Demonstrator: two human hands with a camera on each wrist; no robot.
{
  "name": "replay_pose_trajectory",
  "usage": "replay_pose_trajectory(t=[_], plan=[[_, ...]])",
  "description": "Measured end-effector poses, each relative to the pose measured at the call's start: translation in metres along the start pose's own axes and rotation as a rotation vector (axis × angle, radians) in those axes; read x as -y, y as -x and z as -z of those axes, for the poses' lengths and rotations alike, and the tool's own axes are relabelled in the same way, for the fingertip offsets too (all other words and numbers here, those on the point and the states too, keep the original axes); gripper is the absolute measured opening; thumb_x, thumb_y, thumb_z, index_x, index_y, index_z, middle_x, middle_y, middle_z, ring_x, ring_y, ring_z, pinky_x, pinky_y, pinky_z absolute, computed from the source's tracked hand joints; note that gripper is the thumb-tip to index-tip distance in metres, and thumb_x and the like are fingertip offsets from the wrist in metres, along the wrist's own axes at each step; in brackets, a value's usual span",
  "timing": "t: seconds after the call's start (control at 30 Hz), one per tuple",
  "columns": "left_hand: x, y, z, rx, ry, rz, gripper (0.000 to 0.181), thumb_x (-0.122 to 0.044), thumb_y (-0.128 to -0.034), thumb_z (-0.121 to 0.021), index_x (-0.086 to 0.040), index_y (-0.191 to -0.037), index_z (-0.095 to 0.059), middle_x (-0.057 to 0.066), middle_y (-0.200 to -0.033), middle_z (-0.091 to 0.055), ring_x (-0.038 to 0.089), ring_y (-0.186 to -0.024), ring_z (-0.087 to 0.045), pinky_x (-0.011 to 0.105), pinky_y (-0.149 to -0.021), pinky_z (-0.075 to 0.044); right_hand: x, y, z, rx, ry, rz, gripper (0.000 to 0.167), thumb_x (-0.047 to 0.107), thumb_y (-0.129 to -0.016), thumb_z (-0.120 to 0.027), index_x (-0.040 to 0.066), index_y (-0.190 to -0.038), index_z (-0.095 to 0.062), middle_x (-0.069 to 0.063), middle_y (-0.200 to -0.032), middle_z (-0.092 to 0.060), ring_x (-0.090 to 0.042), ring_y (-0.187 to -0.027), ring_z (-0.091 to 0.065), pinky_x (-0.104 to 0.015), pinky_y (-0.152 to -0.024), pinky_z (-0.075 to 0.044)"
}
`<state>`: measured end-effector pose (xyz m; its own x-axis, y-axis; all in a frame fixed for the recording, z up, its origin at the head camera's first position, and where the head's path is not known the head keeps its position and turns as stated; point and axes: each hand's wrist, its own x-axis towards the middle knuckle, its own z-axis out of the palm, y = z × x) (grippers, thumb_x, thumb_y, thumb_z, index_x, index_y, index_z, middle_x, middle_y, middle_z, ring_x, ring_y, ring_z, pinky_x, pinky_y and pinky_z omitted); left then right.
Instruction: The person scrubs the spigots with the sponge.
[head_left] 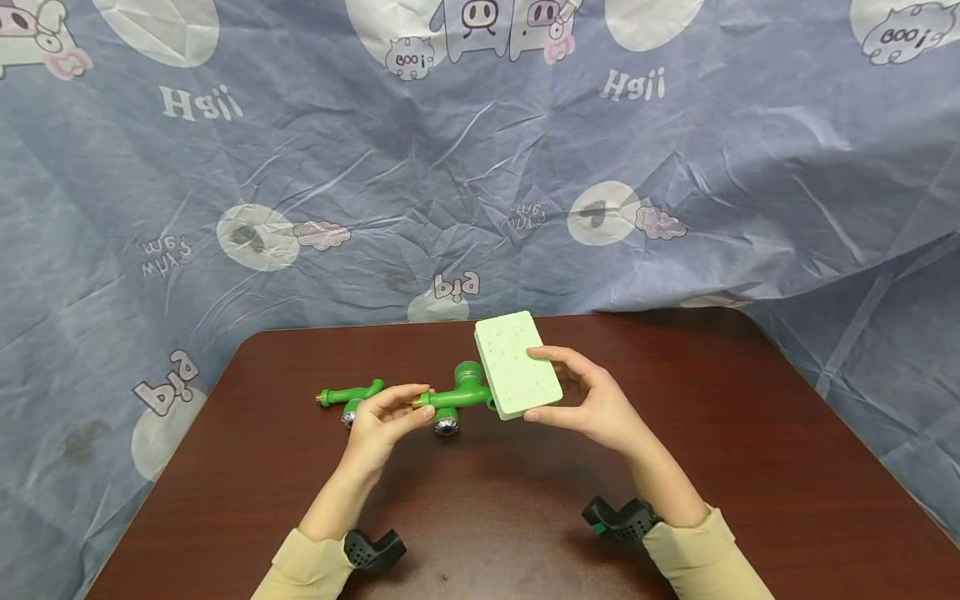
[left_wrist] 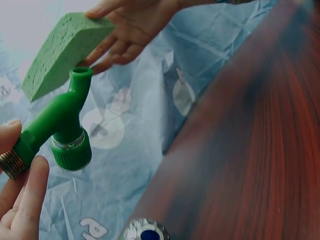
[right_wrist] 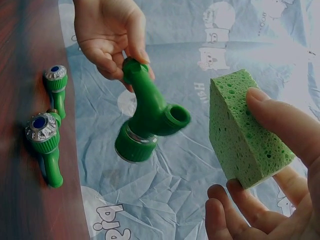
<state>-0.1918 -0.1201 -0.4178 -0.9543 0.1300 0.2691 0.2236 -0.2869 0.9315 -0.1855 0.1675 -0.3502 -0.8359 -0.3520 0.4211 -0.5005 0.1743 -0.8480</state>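
My left hand (head_left: 382, 421) pinches a green tap (head_left: 468, 393) by its brass threaded end, thumb against fingers. In the left wrist view the tap (left_wrist: 55, 115) shows its open spout and ribbed knob. My right hand (head_left: 592, 400) grips a light green, porous sponge (head_left: 519, 364) by its sides, thumb on one face. The right wrist view shows a gap between the sponge (right_wrist: 245, 130) and the tap's spout. In the head view the sponge hides the spout end. Both things are held above the table.
Two more green taps with silver, blue-centred knobs lie on the dark red-brown table (head_left: 750, 467): one tap (head_left: 348, 395) at the left, another tap (head_left: 446, 423) partly hidden by the held one. A wrinkled blue printed cloth (head_left: 420, 183) hangs behind the table.
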Motion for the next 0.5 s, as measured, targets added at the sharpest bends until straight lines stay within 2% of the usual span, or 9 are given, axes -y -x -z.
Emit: replay_pose_trajectory(t=[0.1,0.33,0.4,0.5], plan=[[0.002,0.002,0.008,0.015,-0.001,-0.008,0.032,0.011,-0.0770,-0.069,0.004,-0.109,-0.066,0.003,-0.102,-0.068,0.015,-0.085,-0.067,0.037,-0.074,-0.056,-0.011,-0.001,0.002,-0.002,-0.002,-0.009,0.069,-0.005,-0.066,-0.082,0.007,-0.127,-0.054,-0.009,-0.107,-0.061,-0.020,-0.086,-0.062,-0.035,-0.069,-0.054],[0.008,0.011,0.030,0.024,-0.049,-0.020,0.032,0.012,-0.0768,-0.069,0.000,-0.107,-0.068,0.003,-0.103,-0.068,0.014,-0.086,-0.066,0.031,-0.074,-0.056,-0.012,-0.001,0.004,-0.005,-0.008,0.002,0.070,-0.006,-0.066,-0.082,0.007,-0.129,-0.053,-0.009,-0.108,-0.061,-0.020,-0.085,-0.062,-0.031,-0.069,-0.054],[0.011,0.014,0.036,0.047,-0.048,-0.030,0.034,0.013,-0.0765,-0.068,-0.004,-0.106,-0.069,0.003,-0.104,-0.068,0.014,-0.086,-0.066,0.029,-0.073,-0.056,-0.012,-0.001,0.005,-0.005,-0.003,0.004,0.069,-0.003,-0.066,-0.083,0.009,-0.128,-0.054,-0.009,-0.108,-0.061,-0.021,-0.085,-0.062,-0.031,-0.070,-0.054],[0.016,0.018,0.047,0.124,-0.035,-0.063,0.036,0.015,-0.0772,-0.066,-0.003,-0.108,-0.068,0.004,-0.106,-0.067,0.013,-0.089,-0.066,0.027,-0.074,-0.055,-0.013,-0.001,0.006,-0.007,-0.005,0.003,0.068,-0.001,-0.067,-0.083,0.010,-0.127,-0.055,-0.008,-0.109,-0.061,-0.021,-0.085,-0.062,-0.031,-0.071,-0.053]])
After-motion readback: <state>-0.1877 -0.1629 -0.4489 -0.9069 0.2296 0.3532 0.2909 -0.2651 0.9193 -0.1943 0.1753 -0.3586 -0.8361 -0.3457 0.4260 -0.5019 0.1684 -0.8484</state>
